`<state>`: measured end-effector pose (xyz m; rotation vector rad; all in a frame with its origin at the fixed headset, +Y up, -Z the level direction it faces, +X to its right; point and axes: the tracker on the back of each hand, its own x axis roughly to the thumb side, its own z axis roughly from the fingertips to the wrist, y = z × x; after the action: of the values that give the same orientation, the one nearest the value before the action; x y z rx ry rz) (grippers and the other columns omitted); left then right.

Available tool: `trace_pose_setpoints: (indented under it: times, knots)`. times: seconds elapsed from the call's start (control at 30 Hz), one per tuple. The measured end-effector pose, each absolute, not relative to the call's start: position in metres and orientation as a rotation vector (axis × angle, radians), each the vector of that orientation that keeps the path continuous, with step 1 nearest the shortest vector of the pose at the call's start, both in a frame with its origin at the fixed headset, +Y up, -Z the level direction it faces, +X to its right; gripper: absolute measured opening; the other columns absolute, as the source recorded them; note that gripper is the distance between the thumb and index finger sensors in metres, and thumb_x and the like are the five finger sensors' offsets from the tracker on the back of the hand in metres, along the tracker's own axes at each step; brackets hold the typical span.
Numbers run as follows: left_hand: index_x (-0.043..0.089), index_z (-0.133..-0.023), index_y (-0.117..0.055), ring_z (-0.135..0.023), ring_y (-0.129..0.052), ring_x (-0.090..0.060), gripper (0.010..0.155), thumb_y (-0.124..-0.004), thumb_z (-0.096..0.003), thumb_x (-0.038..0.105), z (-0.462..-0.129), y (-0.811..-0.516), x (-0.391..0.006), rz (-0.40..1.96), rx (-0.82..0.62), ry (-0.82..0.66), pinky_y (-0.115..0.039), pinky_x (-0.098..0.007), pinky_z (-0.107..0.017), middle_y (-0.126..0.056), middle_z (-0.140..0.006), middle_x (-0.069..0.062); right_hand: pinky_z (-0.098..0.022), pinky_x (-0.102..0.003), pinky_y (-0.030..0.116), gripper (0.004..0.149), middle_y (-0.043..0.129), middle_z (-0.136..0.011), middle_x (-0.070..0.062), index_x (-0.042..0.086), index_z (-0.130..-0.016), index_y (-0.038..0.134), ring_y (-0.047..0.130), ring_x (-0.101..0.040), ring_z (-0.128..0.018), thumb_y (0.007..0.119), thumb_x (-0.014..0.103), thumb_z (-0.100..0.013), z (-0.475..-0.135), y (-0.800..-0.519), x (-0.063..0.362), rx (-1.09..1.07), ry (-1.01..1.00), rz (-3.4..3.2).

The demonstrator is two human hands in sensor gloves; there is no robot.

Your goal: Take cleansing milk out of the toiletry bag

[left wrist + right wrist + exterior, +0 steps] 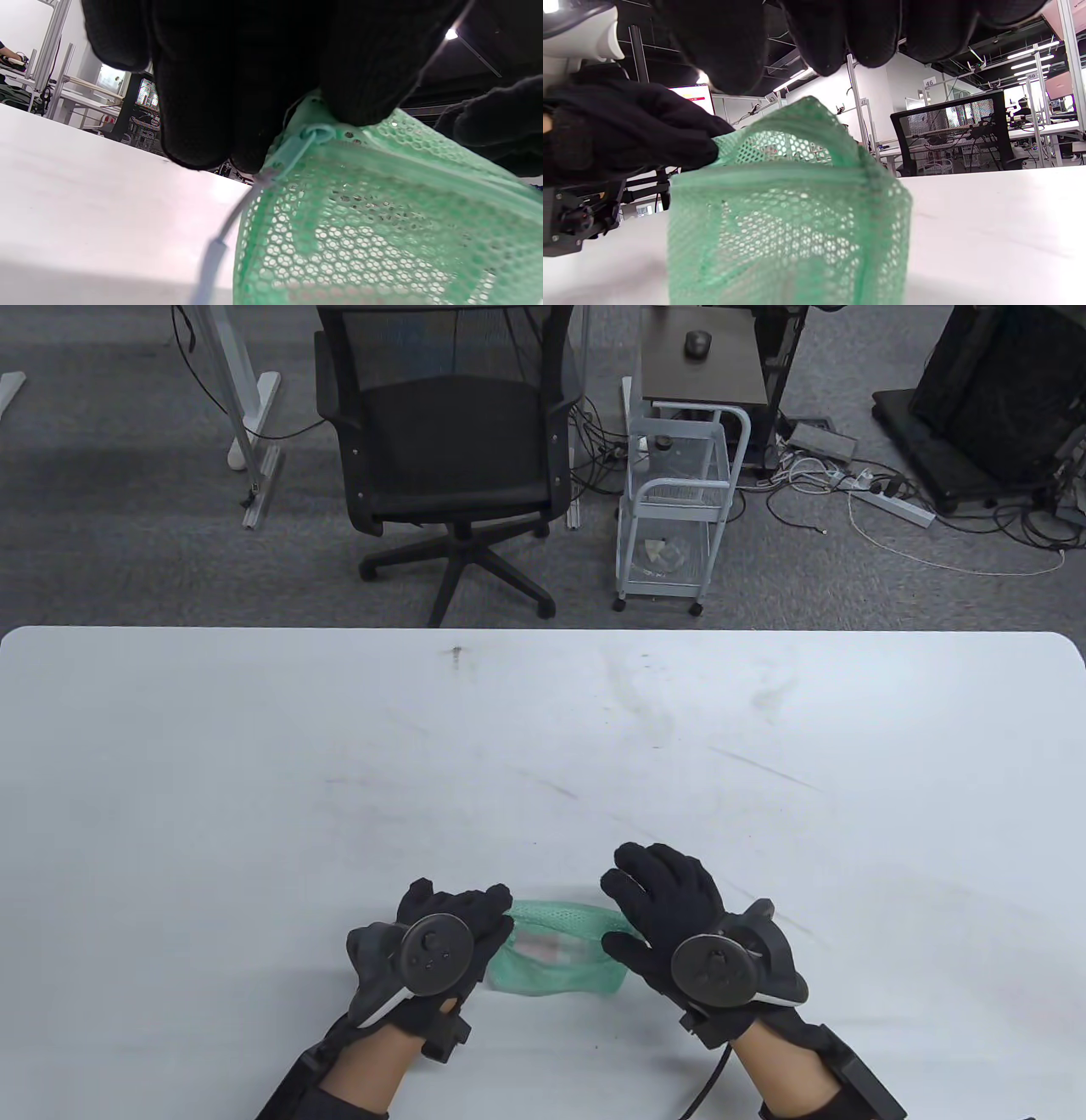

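A green mesh toiletry bag (556,963) stands on the white table (543,746) near the front edge, between my hands. My left hand (492,914) grips the bag's left top edge. In the left wrist view its fingers (199,106) hold the mesh (365,220) right by the pale blue zipper pull (297,146). My right hand (632,903) hovers open over the bag's right end. In the right wrist view its fingertips (835,38) hang just above the bag (789,228) without touching it. A pale pinkish item (547,948) shows blurred through the mesh.
A black office chair (450,449) and a white wire trolley (679,500) stand on the floor beyond the table's far edge. Cables and a power strip (891,504) lie at the far right.
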<state>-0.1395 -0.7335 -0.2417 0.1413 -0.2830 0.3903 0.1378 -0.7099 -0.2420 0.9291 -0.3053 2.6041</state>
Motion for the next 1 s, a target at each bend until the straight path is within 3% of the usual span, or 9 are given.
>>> trace_pose_setpoints:
  times: [0.2, 0.47, 0.73, 1.0]
  knots:
    - [0.022, -0.086, -0.097, -0.065, -0.110, -0.036, 0.044, -0.093, -0.0459, 0.041, -0.239, -0.734, -0.134, 0.397, 0.130, -0.302, -0.068, -0.065, -0.069, -0.110, -0.078, -0.008, -0.064, -0.076, 0.055, 0.042, 0.067, -0.112, -0.029, 0.013, -0.091, 0.088, 0.067, -0.067, -0.092, 0.093, 0.022, -0.050, -0.234, -0.712, 0.124, 1.082, -0.369, 2.615]
    - [0.022, -0.086, -0.096, -0.065, -0.110, -0.036, 0.045, -0.093, -0.0457, 0.042, -0.236, -0.733, -0.126, 0.385, 0.123, -0.325, -0.068, -0.065, -0.069, -0.110, -0.078, -0.007, -0.065, -0.077, 0.054, 0.031, 0.068, -0.113, -0.027, 0.021, -0.081, 0.095, 0.065, -0.066, -0.094, 0.093, 0.018, -0.050, -0.228, -0.728, 0.096, 1.257, -0.340, 2.816]
    - [0.024, -0.087, -0.095, -0.072, -0.107, -0.037, 0.045, -0.094, -0.0455, 0.042, -0.235, -0.735, -0.123, 0.363, 0.106, -0.337, -0.068, -0.065, -0.069, -0.107, -0.084, -0.005, -0.066, -0.077, 0.049, 0.053, 0.052, -0.118, -0.032, 0.015, -0.099, 0.080, 0.057, -0.069, -0.096, 0.093, 0.030, -0.050, -0.234, -0.751, 0.076, 1.269, -0.189, 3.069]
    - [0.026, -0.092, -0.091, -0.080, -0.102, -0.038, 0.051, -0.093, -0.0452, 0.045, -0.233, -0.734, -0.118, 0.320, 0.100, -0.351, -0.066, -0.065, -0.071, -0.102, -0.092, -0.005, -0.068, -0.078, 0.044, 0.065, 0.032, -0.121, -0.035, 0.012, -0.108, 0.068, 0.045, -0.071, -0.098, 0.090, 0.036, -0.052, -0.245, -0.772, 0.073, 1.192, 0.071, 3.164]
